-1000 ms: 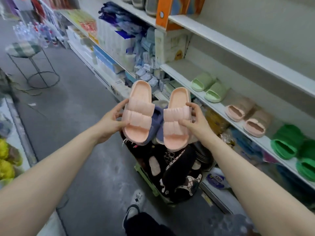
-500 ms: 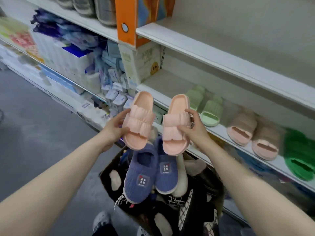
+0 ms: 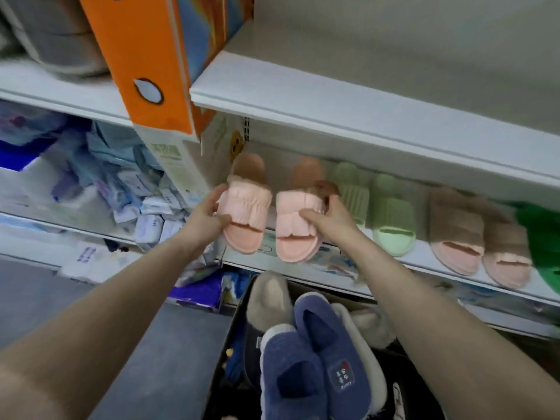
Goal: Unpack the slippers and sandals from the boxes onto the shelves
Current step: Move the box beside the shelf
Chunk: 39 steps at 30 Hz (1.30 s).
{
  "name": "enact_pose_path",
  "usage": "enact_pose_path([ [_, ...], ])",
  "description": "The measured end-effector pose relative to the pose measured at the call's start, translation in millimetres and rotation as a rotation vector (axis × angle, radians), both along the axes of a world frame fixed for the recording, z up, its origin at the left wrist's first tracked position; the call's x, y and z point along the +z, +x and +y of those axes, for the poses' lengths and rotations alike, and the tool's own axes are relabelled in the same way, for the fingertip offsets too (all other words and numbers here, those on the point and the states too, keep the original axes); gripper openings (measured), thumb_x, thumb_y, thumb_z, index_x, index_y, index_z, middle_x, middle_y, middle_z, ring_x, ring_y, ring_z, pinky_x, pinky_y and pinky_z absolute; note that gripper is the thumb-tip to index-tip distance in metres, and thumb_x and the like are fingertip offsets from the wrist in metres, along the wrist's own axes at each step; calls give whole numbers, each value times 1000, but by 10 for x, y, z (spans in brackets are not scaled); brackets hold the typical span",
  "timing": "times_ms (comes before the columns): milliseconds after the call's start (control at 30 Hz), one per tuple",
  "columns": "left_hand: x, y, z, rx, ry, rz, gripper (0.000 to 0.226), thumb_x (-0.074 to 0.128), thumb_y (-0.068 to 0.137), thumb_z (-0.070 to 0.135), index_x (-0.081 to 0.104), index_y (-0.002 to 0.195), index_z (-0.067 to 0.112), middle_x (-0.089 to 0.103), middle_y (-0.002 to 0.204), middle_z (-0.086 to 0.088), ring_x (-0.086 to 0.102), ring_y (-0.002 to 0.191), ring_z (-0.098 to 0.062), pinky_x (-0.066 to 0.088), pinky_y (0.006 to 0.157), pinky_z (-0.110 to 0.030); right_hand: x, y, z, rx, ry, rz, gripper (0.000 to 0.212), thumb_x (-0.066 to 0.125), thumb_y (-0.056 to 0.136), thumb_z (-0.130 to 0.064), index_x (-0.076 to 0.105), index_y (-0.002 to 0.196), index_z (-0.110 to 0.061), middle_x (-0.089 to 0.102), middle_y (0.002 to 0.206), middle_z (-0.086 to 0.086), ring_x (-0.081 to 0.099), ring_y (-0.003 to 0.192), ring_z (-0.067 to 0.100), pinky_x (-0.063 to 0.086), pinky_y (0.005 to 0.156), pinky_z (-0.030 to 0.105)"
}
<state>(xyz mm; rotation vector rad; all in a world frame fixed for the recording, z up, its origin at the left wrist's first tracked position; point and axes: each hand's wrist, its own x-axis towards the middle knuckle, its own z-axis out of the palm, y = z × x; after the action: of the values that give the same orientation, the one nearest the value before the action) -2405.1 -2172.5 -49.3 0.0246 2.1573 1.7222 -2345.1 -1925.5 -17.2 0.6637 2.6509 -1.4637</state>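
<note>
**Pink sandals held at the white shelf**

The left hand (image 3: 206, 218) grips the left pink sandal (image 3: 245, 216) by its ruched strap, thumb on top. The right hand (image 3: 330, 216) grips the right pink sandal (image 3: 297, 228) the same way. Both sandals have their heels pushed in over the middle shelf (image 3: 424, 262) and their toes hanging past its front edge; whether the soles touch the board cannot be told.

Just beside them on that shelf stand a light green pair (image 3: 391, 219), a second pink pair (image 3: 481, 247) and, at the frame's edge, a bright green pair (image 3: 542, 234). An upper shelf (image 3: 348, 107) of the same white board runs overhead, with an orange carton (image 3: 145, 56) at its left end. Blurred packets (image 3: 145, 207) crowd the shelving to the left. Below, a dark box (image 3: 236, 344) on the grey floor (image 3: 169, 344) holds blue closed slippers (image 3: 306, 365) and fleecy ones.
</note>
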Motion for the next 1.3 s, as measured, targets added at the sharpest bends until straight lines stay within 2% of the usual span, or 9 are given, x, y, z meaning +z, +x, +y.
enact_pose_path([
  [133, -185, -359, 117, -29, -161, 94, 51, 43, 92, -8, 44, 138, 15, 56, 127, -11, 52, 119, -28, 42, 97, -34, -142, -266, 0, -49, 29, -124, 45, 67, 90, -29, 57, 129, -8, 64, 122, 11, 60, 106, 26, 40, 80, 24],
  [267, -328, -339, 163, -77, -447, 334, 57, 44, 91, -2, 39, 146, 13, 44, 142, -19, 44, 127, -36, 34, 105, -36, -215, -304, 77, 101, 275, -31, 56, 62, 88, -12, 44, 141, -15, 51, 136, 16, 53, 119, 30, 39, 82, 21],
  [367, -377, -143, 202, -215, -510, 496, 82, 64, 85, 30, 21, 152, 13, 24, 151, -22, 29, 136, -37, 29, 111, -41, -220, -219, 56, 251, 435, -179, 32, 69, 84, -30, 53, 106, -14, 58, 103, 10, 58, 95, 31, 40, 65, 31],
  [433, -499, -117, 213, -314, -617, 629, 97, 63, 75, 50, 20, 152, 10, 20, 149, -30, 21, 139, -46, 31, 110, -54, -269, -189, 50, 354, 517, -190, 47, 72, 80, -38, 52, 115, -13, 59, 109, 14, 57, 97, 33, 45, 73, 36],
  [567, -600, -241, 266, -330, -678, 660, 92, 67, 77, 40, 23, 151, 8, 13, 152, -32, 15, 140, -51, 29, 110, -57, -348, -284, 58, 400, 589, -120, 56, 72, 83, -38, 53, 126, -7, 52, 135, 24, 48, 127, 39, 45, 93, 38],
  [667, -644, -366, 311, -315, -678, 688, 90, 63, 75, 42, 27, 148, 4, 14, 150, -36, 18, 138, -53, 29, 110, -58, -410, -423, 86, 392, 559, -8, 82, 72, 83, -30, 30, 153, -14, 19, 160, 20, 14, 150, 33, 29, 116, 36],
  [867, -686, -494, 371, -295, -719, 690, 77, 76, 75, 30, 41, 137, 2, 13, 153, -32, 15, 140, -49, 25, 113, -54, -503, -580, 140, 375, 568, 56, 87, 70, 87, -22, 17, 157, -26, 6, 163, 14, 4, 152, 26, 18, 120, 33],
  [1100, -598, -243, 347, -242, -733, 701, 74, 70, 84, 23, 34, 146, 5, 16, 152, -32, 19, 139, -50, 26, 114, -54, -506, -340, 255, 438, 694, 117, 65, 62, 91, -24, 37, 149, -13, 30, 154, 20, 29, 144, 36, 33, 112, 36],
  [1300, -678, 577, 303, -217, -640, 725, 68, 69, 83, 8, 38, 144, 3, 24, 152, -27, 26, 140, -44, 34, 110, -52, -528, 569, 427, 408, 718, 292, 57, 58, 91, -6, 45, 145, -15, 36, 149, 21, 46, 129, 39, 46, 96, 41],
])
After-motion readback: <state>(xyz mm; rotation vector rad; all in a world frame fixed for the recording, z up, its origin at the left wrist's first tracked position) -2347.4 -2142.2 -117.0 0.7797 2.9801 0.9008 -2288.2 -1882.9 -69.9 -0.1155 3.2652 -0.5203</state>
